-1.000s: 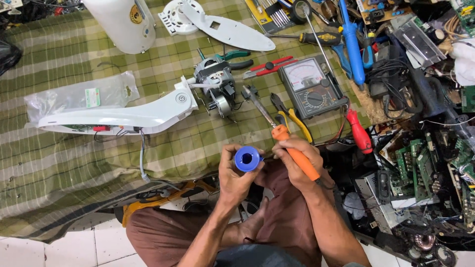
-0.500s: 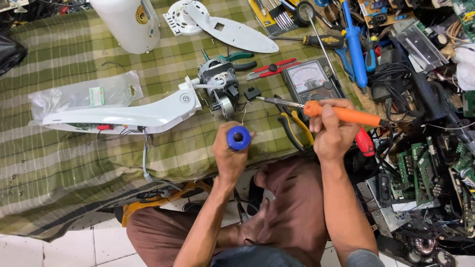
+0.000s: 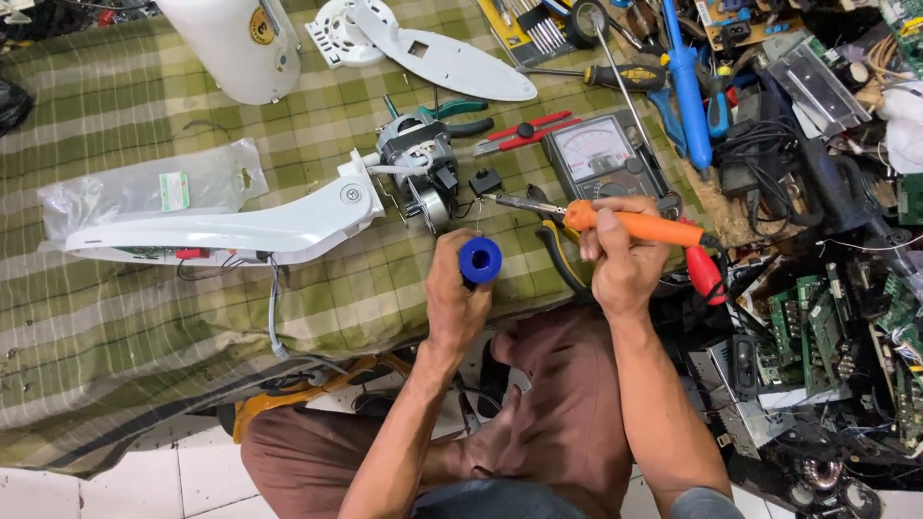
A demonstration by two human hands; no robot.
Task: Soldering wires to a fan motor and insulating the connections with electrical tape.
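On the green checked cloth (image 3: 125,317), near its front edge: left hand (image 3: 457,293) closed around a small blue spool (image 3: 480,259), round end facing up at the camera, thin wire going up from it toward the motor. Just to the right: right hand (image 3: 620,264) wrapped tight around the orange handle of a soldering iron (image 3: 615,223). Iron lying almost flat above the cloth, long way running right to left, thin metal tip pointing left and a little up, toward a small black part (image 3: 486,181) beside the fan motor (image 3: 418,163). Tip close to the black part, hard to tell if touching. Handle end pointing right, dark cord going off that side. Both hands near each other but apart, spool a bit lower than the iron's tip. Left of the motor: a long white plastic fan arm (image 3: 221,231) joined to it, lying across the cloth, with a clear plastic bag (image 3: 144,190) just behind. Behind the iron: a meter with a dial (image 3: 601,154), red-handled cutters (image 3: 524,132), green-handled pliers (image 3: 452,111). Farther back: a white round body (image 3: 231,43) and a flat white cover (image 3: 452,62). Far right: a blue tool (image 3: 687,82), a red-handled tool (image 3: 704,271) right by the holding hand, and a heap of green circuit boards (image 3: 817,327) and wires. At the bottom: brown trousers and crossed legs on white tiles.
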